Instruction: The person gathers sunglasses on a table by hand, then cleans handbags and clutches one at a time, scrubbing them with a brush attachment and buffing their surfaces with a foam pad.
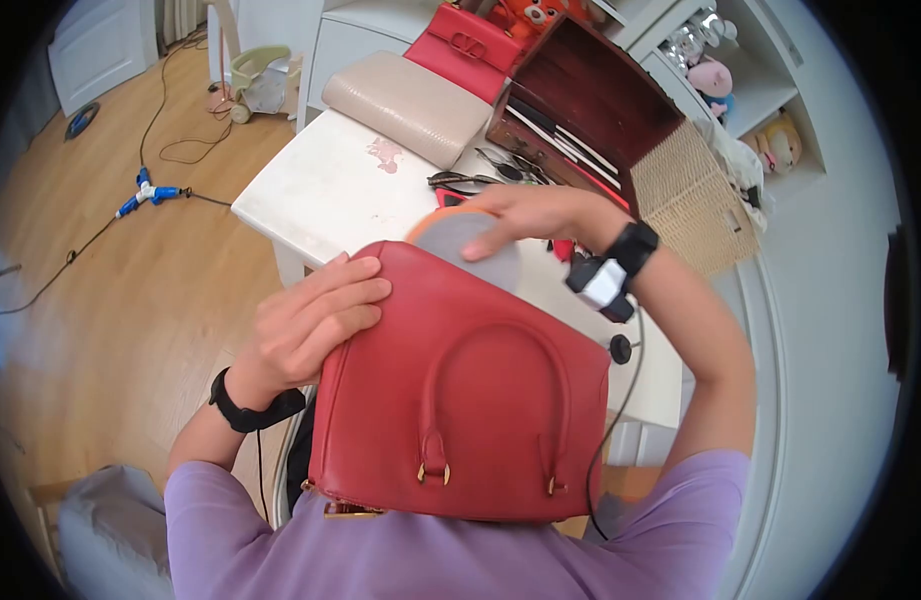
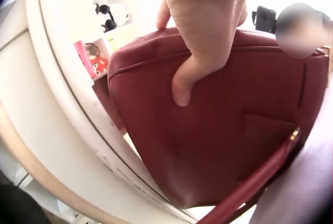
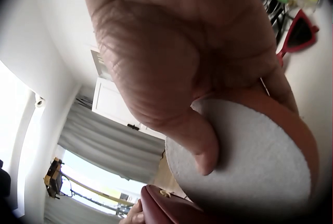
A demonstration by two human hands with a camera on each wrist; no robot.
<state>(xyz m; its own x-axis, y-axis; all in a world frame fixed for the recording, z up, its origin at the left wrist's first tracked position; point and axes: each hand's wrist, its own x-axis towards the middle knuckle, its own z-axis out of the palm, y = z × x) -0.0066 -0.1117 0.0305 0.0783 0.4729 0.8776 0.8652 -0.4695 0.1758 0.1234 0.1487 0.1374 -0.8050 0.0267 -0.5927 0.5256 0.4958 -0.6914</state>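
Observation:
A red handbag (image 1: 480, 380) leans against the person's front, its base facing up and away and one handle lying on the near side. The left hand (image 1: 320, 325) grips the bag's left edge, fingers over this face; in the left wrist view its thumb (image 2: 183, 91) presses the opposite side of the bag (image 2: 156, 125). Just beyond the bag's upper edge, the right hand (image 1: 540, 215) pinches a round grey pad with an orange rim (image 1: 470, 245). The right wrist view shows the thumb (image 3: 205, 151) on the pad's pale fuzzy face (image 3: 250, 156), fingers behind it.
On the white table (image 1: 305, 180) lie a beige bag (image 1: 410, 105), a red clutch (image 1: 465, 45), glasses (image 1: 460, 182) and an open dark red case (image 1: 600, 90). A woven box (image 1: 695, 195) stands at the right. A cable hangs from the right wrist.

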